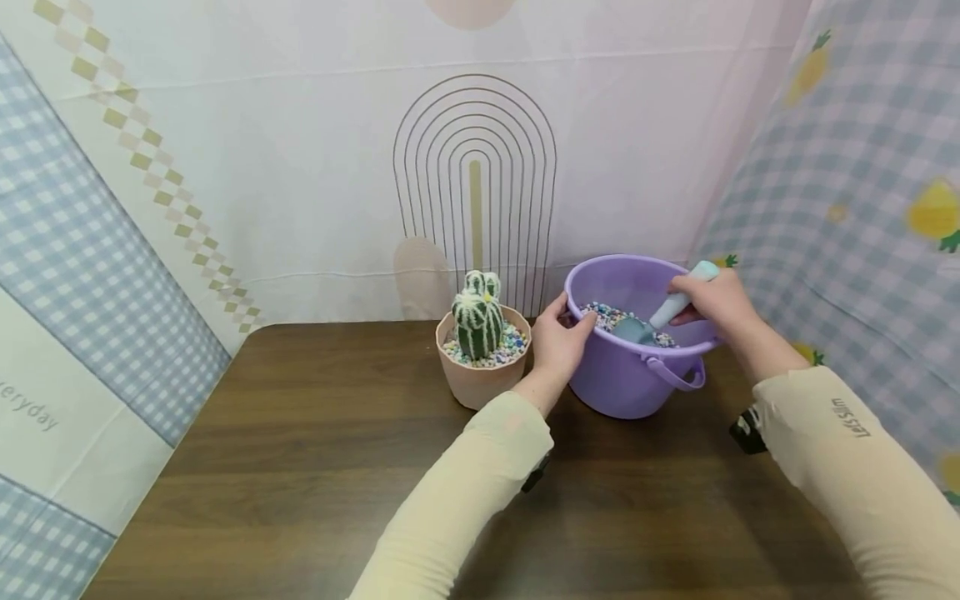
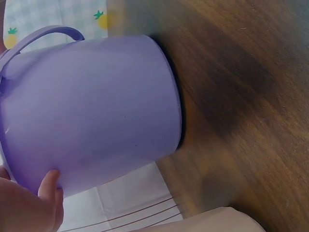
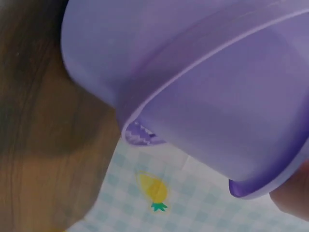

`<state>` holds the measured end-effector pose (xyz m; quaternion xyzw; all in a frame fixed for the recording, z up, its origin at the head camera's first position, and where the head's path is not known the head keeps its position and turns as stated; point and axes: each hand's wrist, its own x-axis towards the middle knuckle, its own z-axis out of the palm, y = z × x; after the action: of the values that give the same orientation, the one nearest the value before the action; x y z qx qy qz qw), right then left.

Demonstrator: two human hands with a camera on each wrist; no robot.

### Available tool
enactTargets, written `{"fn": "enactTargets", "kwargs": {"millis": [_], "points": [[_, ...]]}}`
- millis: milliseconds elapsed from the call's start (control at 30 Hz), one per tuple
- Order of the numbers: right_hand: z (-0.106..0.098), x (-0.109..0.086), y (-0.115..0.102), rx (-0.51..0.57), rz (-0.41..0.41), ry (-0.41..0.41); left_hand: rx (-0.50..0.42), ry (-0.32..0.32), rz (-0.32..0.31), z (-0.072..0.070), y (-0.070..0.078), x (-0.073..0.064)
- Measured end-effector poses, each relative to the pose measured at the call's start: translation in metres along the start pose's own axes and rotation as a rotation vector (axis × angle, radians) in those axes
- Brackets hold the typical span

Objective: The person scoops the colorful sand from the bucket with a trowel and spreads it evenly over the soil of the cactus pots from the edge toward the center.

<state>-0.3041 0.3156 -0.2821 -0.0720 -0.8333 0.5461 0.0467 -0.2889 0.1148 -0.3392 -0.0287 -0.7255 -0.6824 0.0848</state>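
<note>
A purple bucket (image 1: 618,387) stands at the right side of the table, part filled with small multicoloured pebbles (image 1: 603,316). My left hand (image 1: 558,340) grips its left rim, thumb over the edge. In the left wrist view that hand (image 2: 34,205) lies against the bucket wall (image 2: 96,111). My right hand (image 1: 716,302) holds a small shovel by its pale blue handle (image 1: 673,308), above the bucket's right side. The shovel's grey-blue blade (image 1: 634,331) is down among the pebbles. Only the bucket (image 3: 231,101) and a bit of the hand (image 3: 295,193) show in the right wrist view.
Close by the left hand is a pinkish pot (image 1: 480,385) with a green cactus (image 1: 478,325) in coloured pebbles. The bucket's handle (image 1: 678,379) hangs down at its front right. Patterned cloth walls (image 1: 300,167) border the dark wooden table (image 1: 315,467).
</note>
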Motion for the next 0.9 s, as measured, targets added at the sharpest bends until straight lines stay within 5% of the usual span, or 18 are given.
{"fn": "enactTargets", "kwargs": {"millis": [400, 900], "points": [[0.011, 0.008, -0.009, 0.525, 0.176, 0.157, -0.010, 0.010, -0.006, 0.000, 0.000, -0.001], [0.011, 0.010, -0.011, 0.750, 0.271, 0.230, -0.001, 0.024, -0.003, -0.001, -0.001, 0.000]]}}
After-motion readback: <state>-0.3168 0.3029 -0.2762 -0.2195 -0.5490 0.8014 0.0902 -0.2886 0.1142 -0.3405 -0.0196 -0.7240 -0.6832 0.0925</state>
